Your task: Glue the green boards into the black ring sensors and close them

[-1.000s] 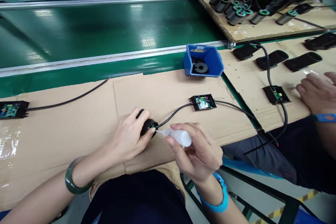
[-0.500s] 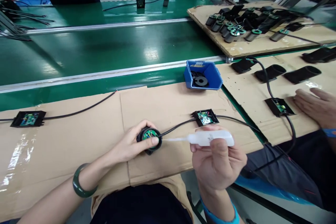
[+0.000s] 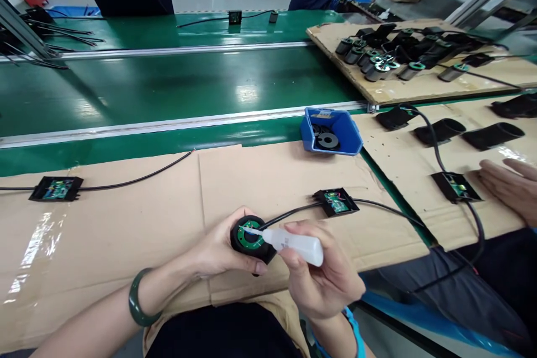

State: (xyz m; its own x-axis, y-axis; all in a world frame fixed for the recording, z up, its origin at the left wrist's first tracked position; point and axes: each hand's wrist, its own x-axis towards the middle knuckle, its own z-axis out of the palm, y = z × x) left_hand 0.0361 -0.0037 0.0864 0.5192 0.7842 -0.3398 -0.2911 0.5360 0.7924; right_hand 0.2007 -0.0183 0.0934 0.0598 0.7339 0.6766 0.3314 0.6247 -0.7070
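Note:
My left hand [image 3: 224,249] is wrapped round a black cylindrical housing [image 3: 268,254], its open end tilted up toward me. Inside that end shows a green ring-shaped circuit board [image 3: 247,239]. Between the thumb and fingers of my right hand [image 3: 321,277] is a white squeeze bottle [image 3: 300,243] with a long thin nozzle. The nozzle reaches over the board; whether its tip touches cannot be made out. From the housing a black cable [image 3: 289,213] runs to an open black box [image 3: 335,202] with a circuit board inside.
A blue bin [image 3: 350,135] with black rings stands behind the cardboard sheet [image 3: 151,235]. Another open box [image 3: 56,188] with cables lies left. At right are a co-worker's hand [image 3: 509,187], another wired box [image 3: 456,186] and black tubes [image 3: 493,135]. A board [image 3: 373,89] bearing several cylinders stands behind.
The bottle has moved left, and its nozzle is now over the circuit board. My left hand has turned the housing, with the thumb now off the board and on the housing's near side.

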